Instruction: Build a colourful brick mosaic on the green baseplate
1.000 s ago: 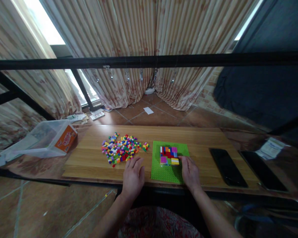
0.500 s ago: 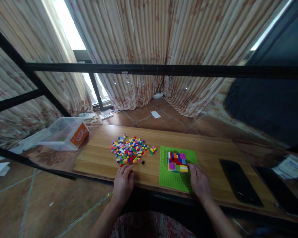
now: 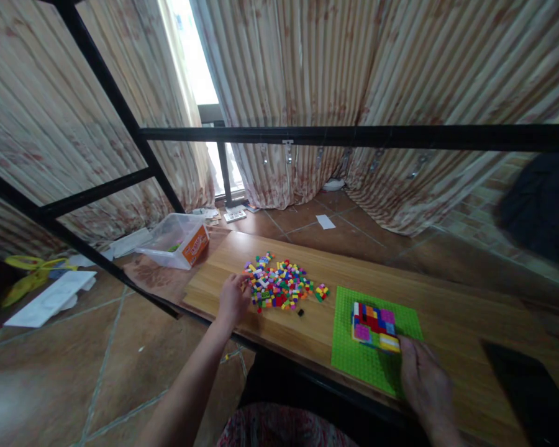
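Observation:
A loose pile of small toy building bricks (image 3: 282, 285) in many colours lies on the wooden tabletop. At the pile's left edge is my left hand (image 3: 235, 300), fingers bent and a little apart; no brick shows in it. Farther right, a green studded baseplate (image 3: 349, 360) carries a low multicoloured brick build (image 3: 372, 324) with red, pink, blue, white and yellow pieces. My right hand (image 3: 423, 375) is closed at the build's right side, its fingertips against the yellow-and-white corner. The hand covers the baseplate's near right part.
A clear plastic box (image 3: 172, 242) with an orange label stands beyond the table's left end. One black brick (image 3: 300, 312) lies apart from the pile. A dark flat phone-like object (image 3: 522, 379) rests at the right. A black metal bar (image 3: 326, 135) crosses behind the table.
My view has swung left, so the table appears farther right. My left hand has moved from the table's front edge to the pile's left side. My right hand stays by the build.

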{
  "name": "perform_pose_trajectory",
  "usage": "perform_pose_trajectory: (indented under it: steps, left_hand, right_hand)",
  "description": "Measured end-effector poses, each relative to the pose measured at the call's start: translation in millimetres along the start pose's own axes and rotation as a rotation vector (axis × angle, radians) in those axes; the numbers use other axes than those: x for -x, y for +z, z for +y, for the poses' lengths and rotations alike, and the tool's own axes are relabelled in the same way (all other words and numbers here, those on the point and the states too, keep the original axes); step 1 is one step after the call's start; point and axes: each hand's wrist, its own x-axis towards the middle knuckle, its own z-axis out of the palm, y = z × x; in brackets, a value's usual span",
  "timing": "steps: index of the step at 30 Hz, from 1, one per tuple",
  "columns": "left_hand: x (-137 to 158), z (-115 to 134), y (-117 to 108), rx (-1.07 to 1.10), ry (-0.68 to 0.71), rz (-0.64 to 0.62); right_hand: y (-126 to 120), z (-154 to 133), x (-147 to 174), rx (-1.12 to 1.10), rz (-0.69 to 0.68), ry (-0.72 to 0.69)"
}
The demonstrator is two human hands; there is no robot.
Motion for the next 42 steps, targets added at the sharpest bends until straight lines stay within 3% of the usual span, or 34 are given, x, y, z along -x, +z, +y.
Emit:
perform_pose_trajectory:
  steps: [14,21,27,35,42]
  left_hand:
    - [-83,-13,9,-0.13,0.148,-0.218]
    - [-82,-20,19,-0.021,0.126,-0.241]
    - [-81,-29,19,0.047,0.072,-0.187]
    - [-79,-13,9,0.0,0.276,-0.293]
    - [-83,-2,9,-0.122,0.348,-0.374]
  right_hand:
    - [-1,-7,-2,0.043,0.01,0.013]
    - [-1,-7,-1,0.051,0.011,0.008]
    - [-1,-7,-1,0.056,0.01,0.008]
    - [2,-2,-1,0.056,-0.001,0.026]
    - [-1,-11,-2,0.038,0.035,-0.017]
